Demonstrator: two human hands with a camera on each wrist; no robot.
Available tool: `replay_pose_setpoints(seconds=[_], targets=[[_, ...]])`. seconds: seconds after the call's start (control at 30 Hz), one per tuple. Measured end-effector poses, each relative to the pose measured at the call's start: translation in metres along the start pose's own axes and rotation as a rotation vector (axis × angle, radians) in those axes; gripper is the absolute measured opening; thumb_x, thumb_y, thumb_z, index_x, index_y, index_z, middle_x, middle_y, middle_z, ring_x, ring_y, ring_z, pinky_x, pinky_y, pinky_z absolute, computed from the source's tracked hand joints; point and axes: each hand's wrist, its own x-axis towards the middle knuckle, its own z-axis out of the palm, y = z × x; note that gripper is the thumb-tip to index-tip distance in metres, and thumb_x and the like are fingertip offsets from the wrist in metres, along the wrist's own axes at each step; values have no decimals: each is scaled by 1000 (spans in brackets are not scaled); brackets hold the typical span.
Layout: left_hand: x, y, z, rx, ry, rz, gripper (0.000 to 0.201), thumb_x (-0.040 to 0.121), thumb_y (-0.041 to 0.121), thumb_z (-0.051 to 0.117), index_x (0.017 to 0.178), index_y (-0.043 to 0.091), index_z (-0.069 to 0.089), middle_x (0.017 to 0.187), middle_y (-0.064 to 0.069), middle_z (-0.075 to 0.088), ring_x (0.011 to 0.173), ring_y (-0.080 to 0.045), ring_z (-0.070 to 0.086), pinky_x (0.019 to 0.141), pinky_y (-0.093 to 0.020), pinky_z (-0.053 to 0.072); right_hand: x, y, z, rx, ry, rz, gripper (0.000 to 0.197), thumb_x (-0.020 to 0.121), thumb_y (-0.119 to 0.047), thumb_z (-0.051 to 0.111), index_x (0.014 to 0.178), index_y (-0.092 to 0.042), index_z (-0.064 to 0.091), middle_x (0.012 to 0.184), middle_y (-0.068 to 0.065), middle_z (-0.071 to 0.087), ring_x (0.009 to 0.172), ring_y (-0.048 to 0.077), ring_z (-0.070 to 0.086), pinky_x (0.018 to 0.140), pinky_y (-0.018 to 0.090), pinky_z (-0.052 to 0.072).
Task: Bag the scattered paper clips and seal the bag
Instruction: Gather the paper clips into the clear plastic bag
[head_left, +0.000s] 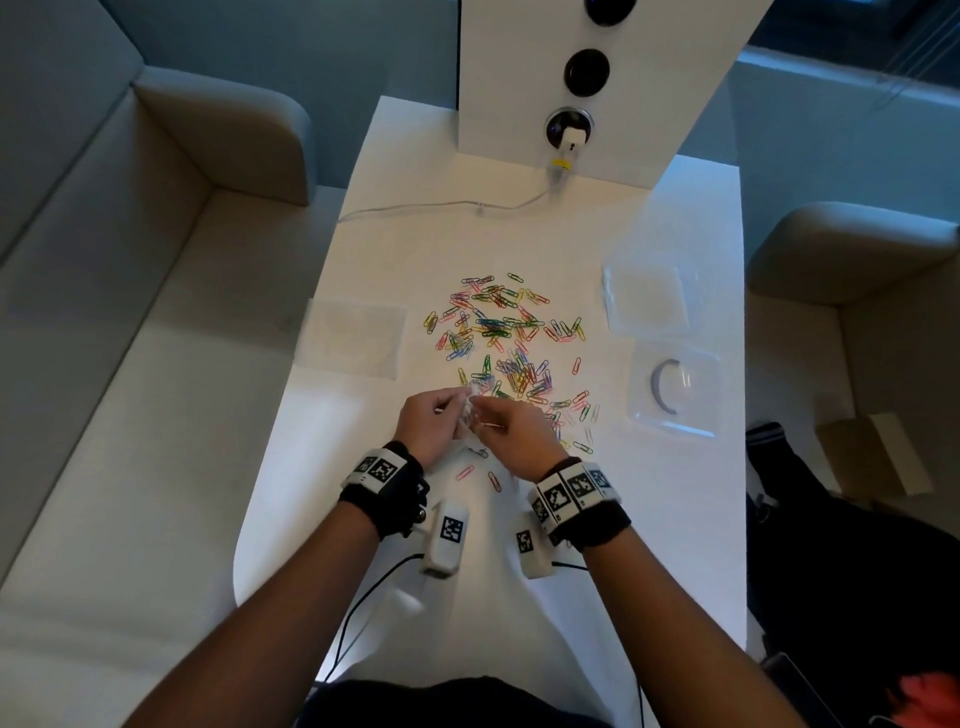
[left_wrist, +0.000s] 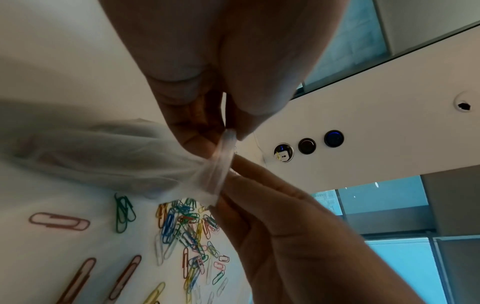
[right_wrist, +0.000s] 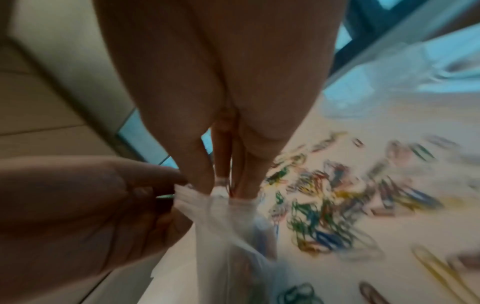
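Clear, thin plastic forms the small bag that both hands pinch by its mouth, just above the near part of a white bench. The left hand grips one side of the opening between thumb and fingers; the right hand pinches the other side, so the two hands sit close together, touching the same rim. From the left wrist view the bag hangs limp and looks nearly empty; whether a few clips are already inside cannot be told.

Nearly all the coloured paper clips lie scattered across the middle of the bench, with a few strays close to the wrists. Judging by this, the task is at an early stage: the bag is being opened or held ready, the gathering is almost all left to do, and the sealing comes after that.

Other clear plastic packaging lies to the right of the clips.
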Motion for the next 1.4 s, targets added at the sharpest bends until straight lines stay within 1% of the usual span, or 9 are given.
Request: replay_pose_setpoints(seconds=[0.13, 0.27, 0.5, 0.67, 0.83, 1.07, 1.17, 1.27, 1.4], targets=[[6, 0, -11, -30, 22, -16, 26, 96, 19, 56, 117, 10, 70, 91, -6, 73, 68, -6, 60, 79, -28, 56, 8, -13, -18, -93, -125, -98, 34, 94, -7, 52, 121, -20, 67, 109, -1, 73, 92, 7, 69, 88, 21, 51], [13, -2, -36, -87, 92, -62, 24, 91, 18, 64, 114, 12, 71, 114, -2, 70, 103, -11, 64, 95, -32, 53, 49, 13, -55, 37, 163, 59, 24, 92, -15, 59, 113, -19, 71, 109, 0, 72, 92, 12, 69, 89, 29, 56], [17, 1, -70, -178, 199, -73, 24, 90, 20, 66, 113, 14, 72, 115, 2, 70, 108, -9, 64, 94, -26, 51, 136, 81, -77, -376, 238, 388, 71, 87, -39, 64, 144, -9, 35, 141, 22, 41, 127, 40, 45, 106, 47, 39], [22, -7, -74, -196, 235, -100, 25, 90, 21, 66, 113, 14, 72, 115, 1, 70, 102, -7, 65, 82, -16, 53, 155, 69, -43, -594, 155, 220, 72, 85, -52, 59, 141, -21, 27, 142, 17, 37, 129, 40, 38, 100, 56, 44], [24, -12, -68, -212, 211, -123, 24, 91, 20, 65, 113, 15, 71, 111, -2, 71, 98, -10, 67, 81, -21, 55, 150, 56, -18, -851, 91, -34, 38, 92, -23, 55, 127, -10, 54, 135, 13, 47, 122, 34, 44, 96, 45, 50], [23, -18, -57, -179, 147, -148, 27, 90, 23, 67, 116, 18, 70, 109, -7, 71, 98, -14, 68, 79, -23, 57, 130, 62, -33, -615, 141, 2, 19, 88, -4, 58, 98, -7, 74, 96, 11, 66, 87, 28, 64, 80, 31, 51], [20, -17, -50, -191, 133, -156, 28, 90, 24, 67, 117, 17, 70, 110, -3, 70, 99, -11, 66, 73, -15, 54, 113, 72, -45, -324, 272, 183, 14, 83, -6, 68, 92, -10, 78, 93, 8, 75, 85, 20, 68, 88, 29, 54], [19, -14, -42, -202, 148, -164, 17, 89, 27, 67, 104, 22, 75, 105, -7, 72, 94, -15, 67, 78, -26, 58, 88, 77, -49, 68, 375, 355, 11, 77, -12, 79, 88, -13, 79, 90, 5, 76, 81, 14, 71, 82, 26, 58], [20, -9, -33, -234, 128, -182, 22, 93, 20, 62, 111, 13, 73, 105, -5, 72, 93, -17, 68, 78, -29, 59, 56, 58, -44, 546, 259, 393, 17, 78, -10, 78, 94, -9, 77, 92, 11, 76, 85, 24, 74, 79, 33, 60]])
